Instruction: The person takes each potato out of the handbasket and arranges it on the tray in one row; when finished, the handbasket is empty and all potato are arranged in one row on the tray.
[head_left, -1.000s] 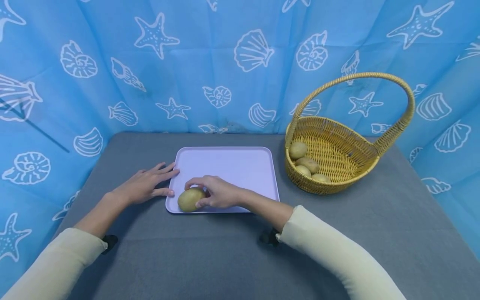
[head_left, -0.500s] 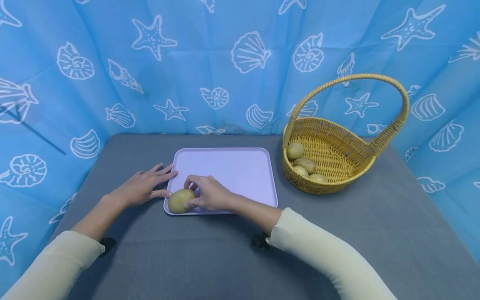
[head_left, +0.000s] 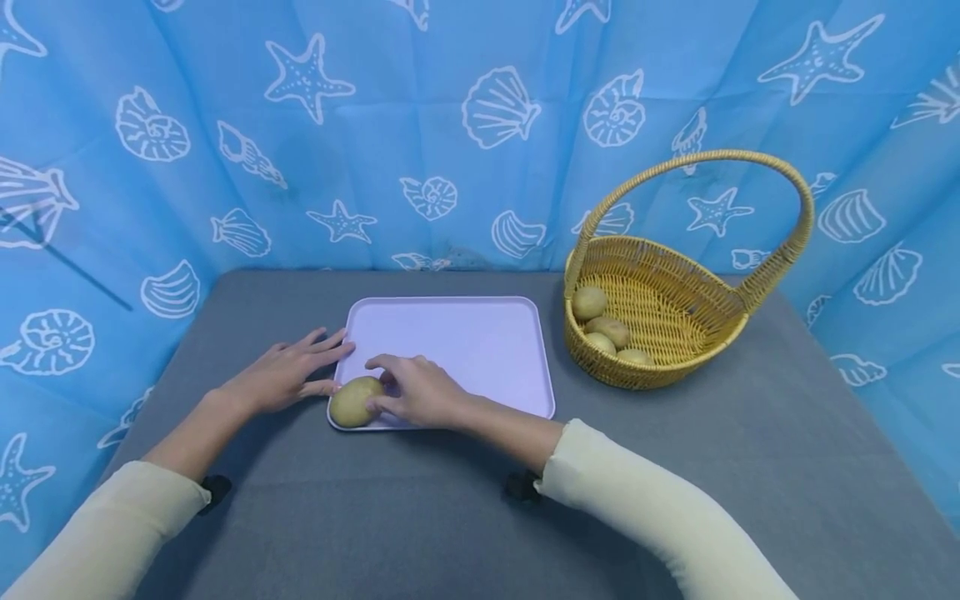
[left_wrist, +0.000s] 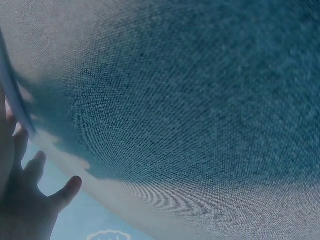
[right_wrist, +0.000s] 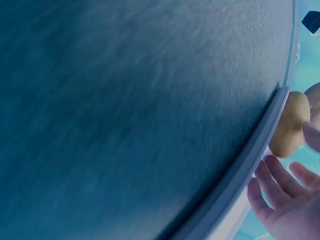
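Observation:
A large yellowish potato lies in the front left corner of the lilac tray. My right hand is at its right side, thumb against the potato and index finger raised off its top. The right wrist view has the potato beside the tray rim, with the fingers of my right hand spread below it. My left hand has its fingers spread, with the fingertips at the tray's left rim. In the left wrist view, the left hand shows at the lower left.
At the back right stands a yellow wicker basket with a tall hoop handle. Several potatoes are gathered at its left side. A grey cloth covers the table, and a blue shell-patterned curtain hangs behind.
My right hand has shifted the potato left across the tray into the corner, and its index finger has lifted from it. The left hand stays at the rim.

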